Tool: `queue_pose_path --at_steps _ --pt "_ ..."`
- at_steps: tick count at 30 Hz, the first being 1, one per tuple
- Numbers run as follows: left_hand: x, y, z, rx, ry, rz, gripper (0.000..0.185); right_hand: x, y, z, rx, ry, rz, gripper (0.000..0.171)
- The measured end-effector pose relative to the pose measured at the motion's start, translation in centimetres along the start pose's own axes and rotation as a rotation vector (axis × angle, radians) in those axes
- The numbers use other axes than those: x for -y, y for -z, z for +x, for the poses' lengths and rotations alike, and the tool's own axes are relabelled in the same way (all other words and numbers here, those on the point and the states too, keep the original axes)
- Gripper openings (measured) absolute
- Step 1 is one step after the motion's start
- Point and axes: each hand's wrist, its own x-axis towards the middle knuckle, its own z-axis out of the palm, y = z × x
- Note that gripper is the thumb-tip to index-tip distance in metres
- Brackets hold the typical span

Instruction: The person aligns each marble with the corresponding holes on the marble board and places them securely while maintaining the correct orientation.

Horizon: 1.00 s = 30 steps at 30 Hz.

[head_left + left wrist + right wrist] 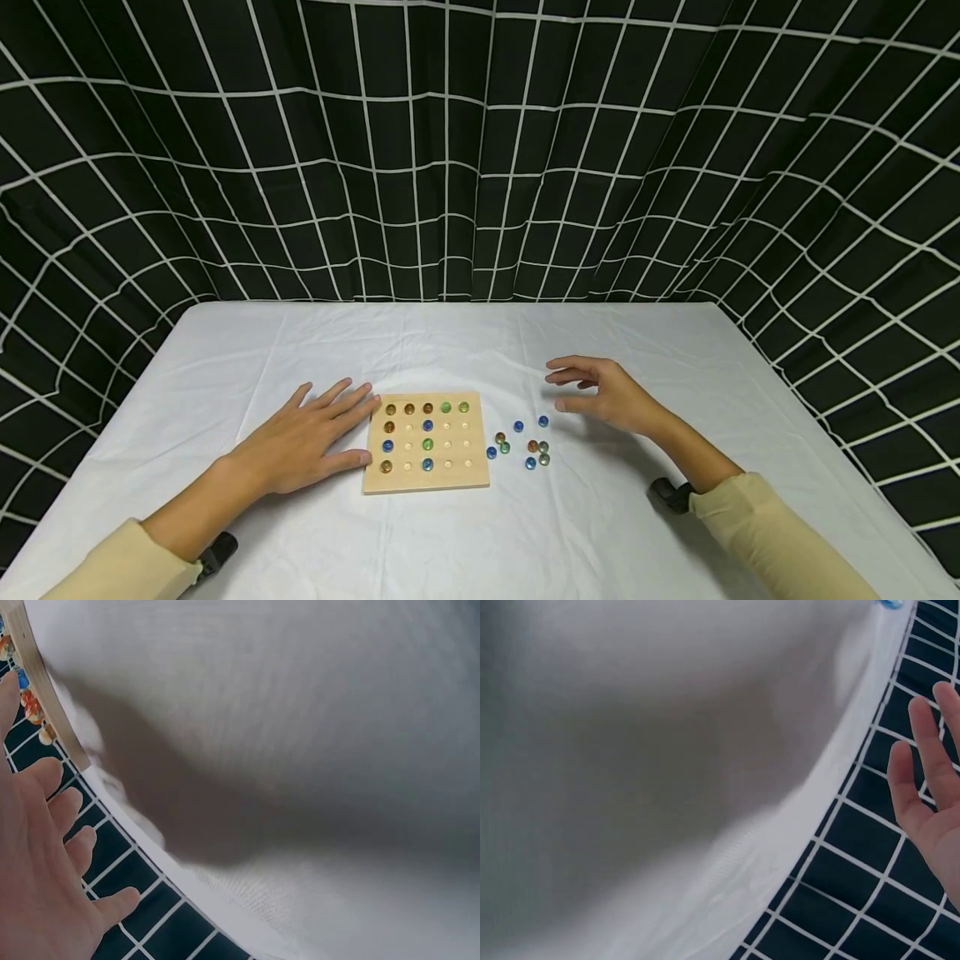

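- The black curtain [480, 150] with its white grid hangs behind and to both sides of the table [225, 367], which is covered in white cloth.
- The wooden board [426, 443] lies flat near the front middle of the table; marbles fill its far row and some holes on its left and middle, while the rest show empty.
- The left hand [303, 440] lies flat on the cloth with straight, spread fingers, holding nothing; its fingertips touch the board's left edge, as the left wrist view also shows.
- The right hand [603, 396] hovers just above the table, fingers loosely curved and apart, gripping nothing.
- The loose marbles [521, 443] sit in a small cluster on the cloth just right of the board, between it and the right hand.
- The cluster lies to the left of the right hand's fingertips and slightly nearer the person, so the right hand is the closer one; the left is cut off from it by the board.
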Motion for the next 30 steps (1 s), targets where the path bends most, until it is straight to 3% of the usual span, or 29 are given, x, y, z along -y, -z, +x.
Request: queue_pose_path --at_steps 15,30 --pt "-0.4 -0.3 0.0 0.075 0.024 -0.052 0.084 -0.2 -1.8 -0.3 0.096 -0.046 -0.095 0.045" --pt "-0.2 -0.5 0.3 0.063 0.004 -0.022 0.086 0.0 -2.4 -0.2 0.127 -0.018 -0.190 0.035"
